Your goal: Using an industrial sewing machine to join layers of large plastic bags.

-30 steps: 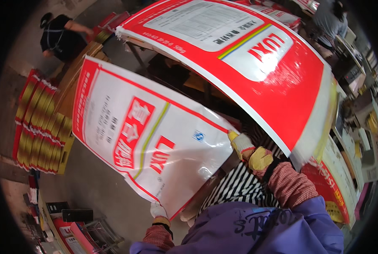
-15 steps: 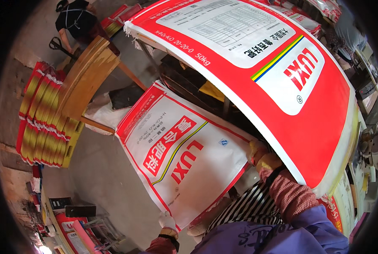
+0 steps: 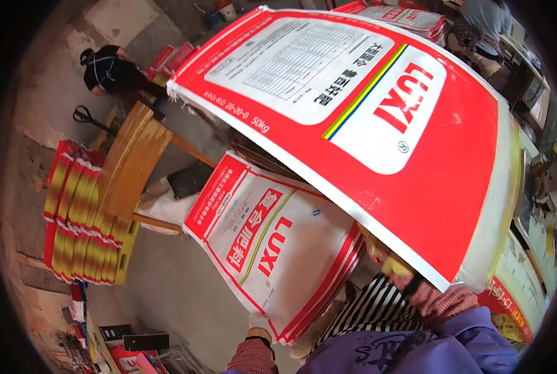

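A stack of flat white woven sacks with red borders (image 3: 291, 268) slopes down in front of me, with several layered edges along its near side. At the stack's near left corner is my left hand (image 3: 260, 322), closed on the edge, its fingers partly hidden. My right hand (image 3: 387, 258), in a yellowish glove, is closed at the near right corner, partly in shadow below the big sheet. Over and beyond it spreads a large red and white printed sack (image 3: 440, 206), lying flat on a raised stack or table.
A curved wooden board (image 3: 132, 171) with a rail stands at the left. Beside it are bundled red and yellow sacks (image 3: 79, 218). Another person in dark clothes (image 3: 107, 70) bends at the far left, one in grey (image 3: 485, 22) is far right. More sacks (image 3: 403, 20) lie beyond.
The view has shifted, and the white sacks' near edge now shows several layers where one sheet showed before. Both hands are still at its near corners. The person at far left has bent lower.
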Motion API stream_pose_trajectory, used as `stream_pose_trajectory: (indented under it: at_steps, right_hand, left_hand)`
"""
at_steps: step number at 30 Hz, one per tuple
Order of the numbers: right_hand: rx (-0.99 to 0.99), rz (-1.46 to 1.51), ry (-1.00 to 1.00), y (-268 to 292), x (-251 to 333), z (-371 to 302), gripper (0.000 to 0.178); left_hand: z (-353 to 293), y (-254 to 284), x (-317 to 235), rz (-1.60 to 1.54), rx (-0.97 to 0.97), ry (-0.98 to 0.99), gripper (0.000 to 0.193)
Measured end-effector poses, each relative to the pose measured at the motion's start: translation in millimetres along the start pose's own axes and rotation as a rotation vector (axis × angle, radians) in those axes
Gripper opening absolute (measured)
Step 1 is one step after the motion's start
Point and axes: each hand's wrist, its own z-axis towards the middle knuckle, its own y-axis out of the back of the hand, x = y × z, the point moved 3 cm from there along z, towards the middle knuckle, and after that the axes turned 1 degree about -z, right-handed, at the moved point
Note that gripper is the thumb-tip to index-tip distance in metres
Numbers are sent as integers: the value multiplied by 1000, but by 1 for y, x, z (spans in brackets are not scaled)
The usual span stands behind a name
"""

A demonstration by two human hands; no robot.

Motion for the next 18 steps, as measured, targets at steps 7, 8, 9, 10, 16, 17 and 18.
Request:
stream_pose_trajectory:
  at_steps: [7,8,9,10,16,17,18]
  right_hand:
    - [220,695,162,23,-19,-138,31]
    - [345,746,159,26,-17,-155,37]
    - [330,686,207,37,-16,-168,36]
    - [311,619,250,49,-18,-182,35]
    - [-984,1651,-38,94,-89,-234,27]
    - [-1125,1659,-92,95,-105,-240,29]
    - [-1150,1702,-83,95,-117,-249,31]
  left_hand:
    - [-118,113,-269,-118,-616,-947,43]
    - [-160,127,-316,-269,-505,-1052,39]
    - [-210,134,-352,-256,-614,-1238,36]
    - [-258,136,-383,-263,-719,-1432,32]
    - [-403,66,-501,181,-395,-1977,36]
    - [-402,48,-510,254,-437,-1965,27]
    - [-405,39,-516,265,-431,-1986,27]
